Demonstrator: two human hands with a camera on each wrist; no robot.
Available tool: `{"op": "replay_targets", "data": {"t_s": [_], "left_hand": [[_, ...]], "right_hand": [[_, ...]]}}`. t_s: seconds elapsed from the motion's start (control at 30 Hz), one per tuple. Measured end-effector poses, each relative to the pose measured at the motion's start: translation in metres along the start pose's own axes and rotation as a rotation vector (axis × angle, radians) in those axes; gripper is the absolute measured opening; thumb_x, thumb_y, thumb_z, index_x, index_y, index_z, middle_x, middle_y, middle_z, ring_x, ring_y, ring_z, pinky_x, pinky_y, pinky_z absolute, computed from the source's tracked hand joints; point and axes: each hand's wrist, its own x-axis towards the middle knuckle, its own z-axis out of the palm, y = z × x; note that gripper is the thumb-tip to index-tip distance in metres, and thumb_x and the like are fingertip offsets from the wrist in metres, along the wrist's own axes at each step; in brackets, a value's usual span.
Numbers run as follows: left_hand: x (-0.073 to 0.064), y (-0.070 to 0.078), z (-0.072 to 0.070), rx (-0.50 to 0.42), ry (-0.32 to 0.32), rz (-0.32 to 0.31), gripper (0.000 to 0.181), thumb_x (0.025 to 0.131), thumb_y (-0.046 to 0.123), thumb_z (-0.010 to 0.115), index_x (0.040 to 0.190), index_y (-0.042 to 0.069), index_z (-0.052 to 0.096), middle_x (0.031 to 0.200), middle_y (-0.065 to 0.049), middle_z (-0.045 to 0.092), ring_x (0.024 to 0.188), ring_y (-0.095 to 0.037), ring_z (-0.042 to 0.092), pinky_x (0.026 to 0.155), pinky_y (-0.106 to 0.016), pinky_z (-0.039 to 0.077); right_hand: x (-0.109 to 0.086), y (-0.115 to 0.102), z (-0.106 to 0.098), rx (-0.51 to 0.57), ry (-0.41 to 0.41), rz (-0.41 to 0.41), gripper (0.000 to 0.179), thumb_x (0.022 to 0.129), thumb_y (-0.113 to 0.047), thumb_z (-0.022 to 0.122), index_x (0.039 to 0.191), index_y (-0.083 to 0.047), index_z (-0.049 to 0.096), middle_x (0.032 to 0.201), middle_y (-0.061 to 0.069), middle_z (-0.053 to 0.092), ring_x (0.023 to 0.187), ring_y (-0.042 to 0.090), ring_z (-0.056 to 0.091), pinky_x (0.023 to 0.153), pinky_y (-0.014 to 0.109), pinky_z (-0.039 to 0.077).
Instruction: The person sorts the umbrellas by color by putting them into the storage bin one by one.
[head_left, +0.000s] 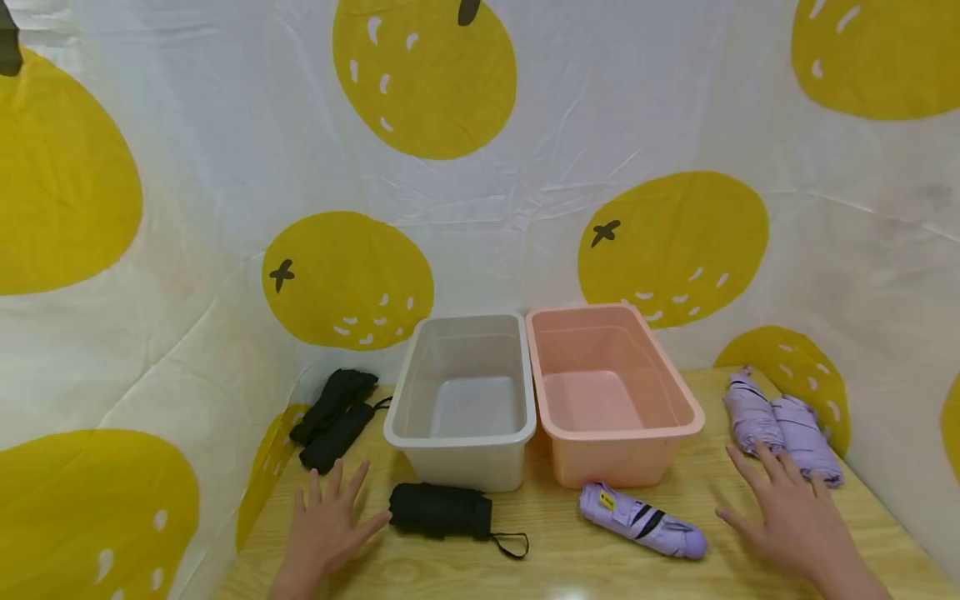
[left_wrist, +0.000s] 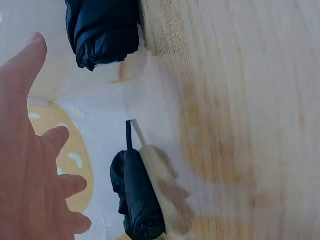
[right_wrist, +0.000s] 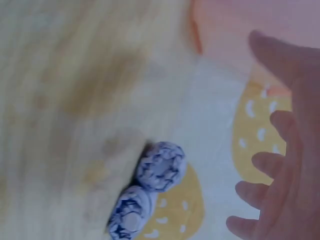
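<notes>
My left hand (head_left: pixel 325 525) hovers with spread fingers at the left of the table and holds nothing. Just to its right lies a folded black umbrella (head_left: pixel 441 511) with a wrist loop. Beyond the fingertips a pair of black umbrellas (head_left: pixel 337 442) lie side by side, seen also in the left wrist view. My right hand (head_left: pixel 787 517), fingers spread and holding nothing, is at the right. A folded lilac umbrella (head_left: pixel 641 521) with a yellow tag lies to its left. Past its fingertips rest two more lilac umbrellas (head_left: pixel 806 437), their ends facing the right wrist view.
A light grey plastic bin (head_left: pixel 461 446) and a pink plastic bin (head_left: pixel 622 437) stand side by side at the back of the wooden table (head_left: pixel 555 567). White cloth (head_left: pixel 622 108) printed with yellow fruit hangs behind and along both sides.
</notes>
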Motion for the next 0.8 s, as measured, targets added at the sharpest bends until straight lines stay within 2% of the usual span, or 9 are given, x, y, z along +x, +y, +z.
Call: {"op": "replay_targets", "data": {"t_s": [0.13,0.23,0.3,0.33,0.4,0.5,0.53,0.67,0.8], "left_hand": [[0.0,0.002,0.001,-0.024,-0.008,0.003,0.089,0.082,0.077,0.049,0.152,0.023,0.036,0.151,-0.028,0.029,0.13,-0.064,0.018,0.095,-0.077,0.013],[-0.001,0.002,0.001,-0.037,-0.026,-0.001,0.088,0.083,0.077,0.048,0.152,0.024,0.035,0.152,-0.027,0.028,0.13,-0.064,0.019,0.095,-0.077,0.013],[-0.001,0.002,0.002,-0.043,-0.037,-0.001,0.088,0.083,0.076,0.047,0.152,0.024,0.034,0.152,-0.027,0.028,0.13,-0.064,0.02,0.095,-0.077,0.013],[-0.001,0.002,0.002,-0.046,-0.038,0.0,0.088,0.083,0.076,0.047,0.152,0.023,0.035,0.151,-0.027,0.029,0.129,-0.064,0.021,0.095,-0.077,0.014],[-0.002,0.003,0.002,-0.053,-0.037,0.005,0.088,0.083,0.076,0.048,0.152,0.023,0.036,0.15,-0.027,0.031,0.129,-0.064,0.023,0.095,-0.077,0.015],[-0.005,0.006,0.003,-0.064,-0.046,0.009,0.088,0.083,0.077,0.047,0.151,0.022,0.037,0.149,-0.027,0.033,0.129,-0.063,0.023,0.095,-0.077,0.015],[-0.006,0.007,0.003,-0.07,-0.048,0.008,0.088,0.083,0.077,0.047,0.151,0.022,0.037,0.149,-0.027,0.033,0.129,-0.064,0.023,0.095,-0.077,0.015],[-0.008,0.01,0.002,-0.09,-0.067,-0.007,0.089,0.082,0.078,0.045,0.152,0.023,0.036,0.149,-0.027,0.034,0.13,-0.064,0.02,0.096,-0.077,0.012],[-0.009,0.013,-0.001,-0.132,-0.097,-0.021,0.09,0.083,0.078,0.044,0.153,0.024,0.033,0.149,-0.026,0.034,0.132,-0.062,0.016,0.098,-0.076,0.01]], "right_hand": [[0.014,0.0,-0.012,0.016,0.104,-0.049,0.089,0.078,-0.044,0.078,0.15,-0.011,0.037,0.138,0.033,0.041,0.116,0.058,0.042,0.081,0.076,0.031],[0.027,0.0,-0.025,0.076,0.186,-0.085,0.081,0.076,-0.03,0.082,0.143,-0.003,0.045,0.134,0.035,0.044,0.101,0.054,0.053,0.068,0.064,0.044],[0.035,0.001,-0.034,0.134,0.214,-0.089,0.076,0.076,-0.025,0.082,0.14,-0.003,0.048,0.133,0.035,0.045,0.088,0.051,0.059,0.058,0.056,0.047],[0.039,0.001,-0.039,0.166,0.224,-0.089,0.073,0.077,-0.024,0.081,0.139,-0.002,0.049,0.132,0.035,0.046,0.087,0.051,0.059,0.056,0.055,0.047],[0.046,0.003,-0.048,0.224,0.239,-0.073,0.068,0.081,-0.023,0.079,0.139,-0.003,0.05,0.131,0.034,0.049,0.088,0.053,0.058,0.055,0.056,0.047],[0.057,0.006,-0.058,0.31,0.262,-0.048,0.059,0.086,-0.022,0.075,0.137,-0.003,0.052,0.129,0.033,0.051,0.095,0.056,0.055,0.063,0.065,0.044],[0.06,0.007,-0.06,0.343,0.267,-0.04,0.057,0.087,-0.021,0.074,0.136,-0.002,0.053,0.13,0.032,0.051,0.102,0.059,0.051,0.067,0.068,0.043],[0.077,0.01,-0.064,0.467,0.232,-0.011,0.05,0.092,-0.02,0.067,0.134,0.003,0.052,0.13,0.032,0.051,0.105,0.051,0.053,0.074,0.063,0.044],[0.093,0.013,-0.063,0.604,0.106,0.056,0.055,0.099,-0.027,0.057,0.142,0.004,0.042,0.137,0.033,0.044,0.113,0.051,0.049,0.079,0.061,0.046]]}}
